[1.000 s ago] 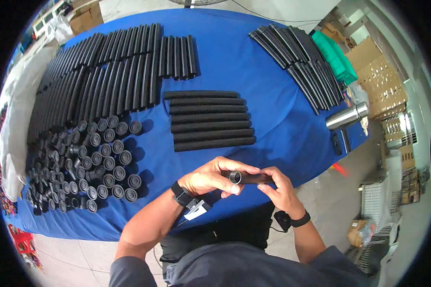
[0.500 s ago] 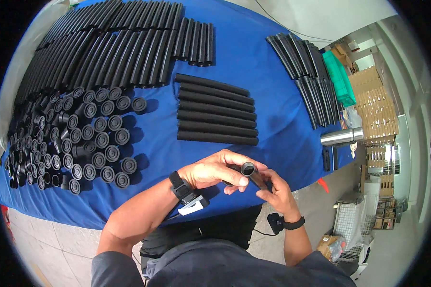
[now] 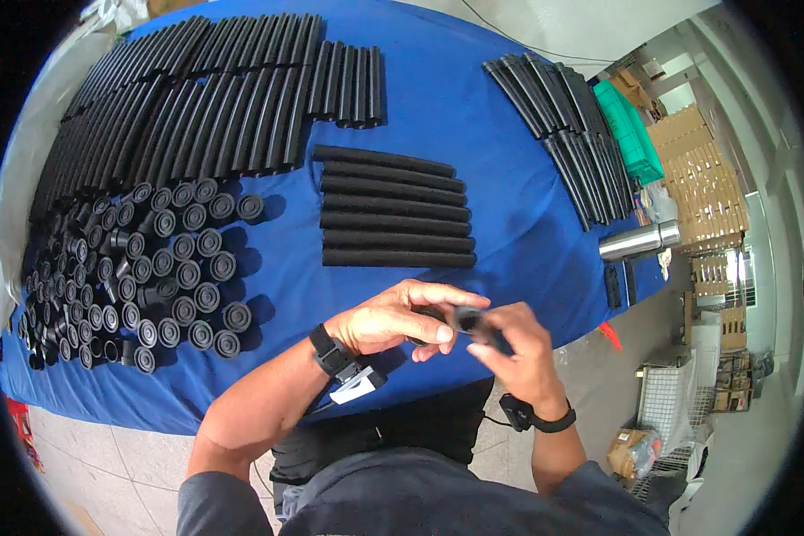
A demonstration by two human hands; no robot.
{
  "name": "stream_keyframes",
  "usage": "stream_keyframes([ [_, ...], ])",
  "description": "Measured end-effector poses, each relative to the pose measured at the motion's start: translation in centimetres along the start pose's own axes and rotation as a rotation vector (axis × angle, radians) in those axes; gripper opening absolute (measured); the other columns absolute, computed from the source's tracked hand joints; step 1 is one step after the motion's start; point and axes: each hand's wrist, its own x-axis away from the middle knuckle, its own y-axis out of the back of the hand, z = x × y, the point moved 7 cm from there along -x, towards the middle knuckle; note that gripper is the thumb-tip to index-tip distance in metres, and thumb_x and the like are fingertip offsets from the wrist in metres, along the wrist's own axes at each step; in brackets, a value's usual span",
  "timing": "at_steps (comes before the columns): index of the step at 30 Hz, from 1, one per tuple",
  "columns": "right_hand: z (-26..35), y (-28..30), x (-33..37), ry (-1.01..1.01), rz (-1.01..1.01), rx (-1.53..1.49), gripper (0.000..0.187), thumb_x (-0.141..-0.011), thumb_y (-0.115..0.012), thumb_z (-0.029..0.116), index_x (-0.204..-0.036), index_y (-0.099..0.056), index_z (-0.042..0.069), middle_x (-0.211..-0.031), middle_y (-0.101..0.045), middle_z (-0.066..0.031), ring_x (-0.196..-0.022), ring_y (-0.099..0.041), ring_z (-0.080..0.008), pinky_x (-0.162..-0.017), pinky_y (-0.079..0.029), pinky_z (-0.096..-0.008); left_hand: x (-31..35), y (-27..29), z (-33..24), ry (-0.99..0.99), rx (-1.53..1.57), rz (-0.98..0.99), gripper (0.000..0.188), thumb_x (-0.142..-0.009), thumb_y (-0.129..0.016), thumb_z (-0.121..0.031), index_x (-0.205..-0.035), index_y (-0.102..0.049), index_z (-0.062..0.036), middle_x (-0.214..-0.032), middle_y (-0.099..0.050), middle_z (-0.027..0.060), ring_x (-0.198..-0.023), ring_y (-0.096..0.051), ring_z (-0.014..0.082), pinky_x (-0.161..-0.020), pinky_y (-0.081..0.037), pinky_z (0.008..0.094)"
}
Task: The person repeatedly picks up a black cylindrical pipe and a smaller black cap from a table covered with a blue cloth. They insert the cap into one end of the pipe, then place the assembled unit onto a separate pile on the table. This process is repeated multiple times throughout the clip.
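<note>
Above the table's near edge, my left hand (image 3: 389,320) is closed, thumb against fingers, around a dark rounded part that looks like one of the black caps; most of it is hidden. Close against it, my right hand (image 3: 516,347) grips a short-looking black tube (image 3: 467,318), its open end tilted up between the two hands. Motion smears the right fingers and the tube. Beyond my hands lies a row of several black tubes (image 3: 395,215), side by side. To the left stand many round black caps (image 3: 206,297), mostly with ringed faces up.
A blue cloth (image 3: 438,98) covers the table. Black tubes lie in dense rows (image 3: 232,116) at far left, and more (image 3: 567,125) at far right. Right of these are a green crate (image 3: 630,134) and a silver cylinder (image 3: 639,241). Wire baskets (image 3: 670,402) stand on the floor.
My right hand has shifted up and turned, with its fingers now over the tube. The left hand has barely moved. The whole view has shifted slightly.
</note>
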Motion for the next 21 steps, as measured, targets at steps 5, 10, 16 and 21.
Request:
stream_keyframes([
  [5,-6.3,4.2,2.9,-0.289,-0.624,-0.877,0.025,-0.089,-0.071,0.000,-0.111,-0.061,0.004,-0.119,-0.065,-0.0134,-0.103,-0.065,-0.0216,-0.094,-0.053,-0.0348,-0.3,1.2,1.7,0.125,-0.169,-0.061,0.032,-0.089,-0.067,-0.005,-0.120,-0.067,0.0026,-0.082,-0.067,0.0084,-0.066,-0.062,0.0116,-0.057,-0.050,0.0258],
  [10,-11.0,-3.0,5.2,-0.685,-0.628,-1.755,0.019,-0.096,-0.070,0.018,-0.107,-0.067,0.003,-0.108,-0.071,-0.0145,-0.096,-0.070,-0.0245,-0.084,-0.063,-0.0350,-0.7,1.8,2.1,0.128,-0.116,-0.204,0.039,-0.093,-0.064,-0.003,-0.131,-0.062,-0.0023,-0.083,-0.066,0.0071,-0.064,-0.061,0.0119,-0.056,-0.050,0.0253],
  [16,-10.8,-8.5,4.8,-0.876,-0.489,-2.094,0.028,-0.095,-0.071,0.026,-0.104,-0.065,0.000,-0.102,-0.071,-0.0118,-0.093,-0.070,-0.0228,-0.081,-0.063,-0.0289,-0.3,0.3,0.4,-0.002,-0.051,-0.056,0.067,-0.092,-0.065,-0.001,-0.154,-0.042,-0.0127,-0.092,-0.067,0.0101,-0.062,-0.058,0.0108,-0.053,-0.047,0.0246],
  [21,-8.6,-9.0,4.9,-0.908,-0.368,-1.838,0.031,-0.093,-0.074,0.028,-0.104,-0.064,0.001,-0.099,-0.071,-0.0113,-0.088,-0.069,-0.0207,-0.072,-0.060,-0.0265,-0.3,0.1,0.8,0.075,-0.206,-0.061,0.058,-0.093,-0.071,-0.007,-0.148,-0.052,-0.0139,-0.090,-0.070,0.0074,-0.062,-0.057,0.0086,-0.053,-0.046,0.0223],
])
